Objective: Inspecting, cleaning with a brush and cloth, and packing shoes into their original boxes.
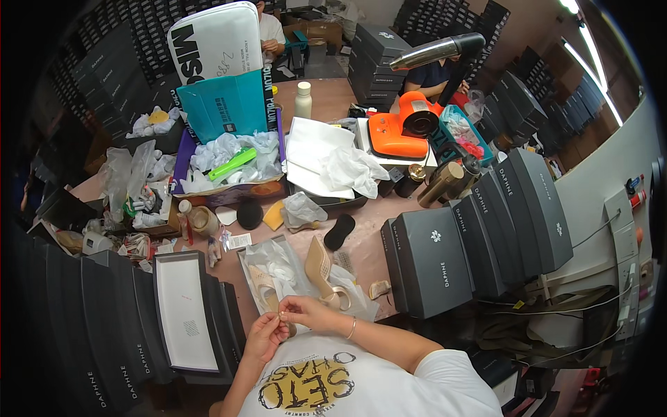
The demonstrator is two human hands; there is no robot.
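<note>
Pinkish worktable, crowded. Just beyond the hands, near side, two beige heeled shoes noted: left shoe laid in an open box with white tissue, right shoe set beside it. Left hand and right hand brought together, thumbs and forefingers pressed at the tips; whether anything small is pinched cannot be told. Farther out: black pad; grey shoeboxes lined up at right; purple box filled with crumpled paper, far left; orange machine placed far right.
</note>
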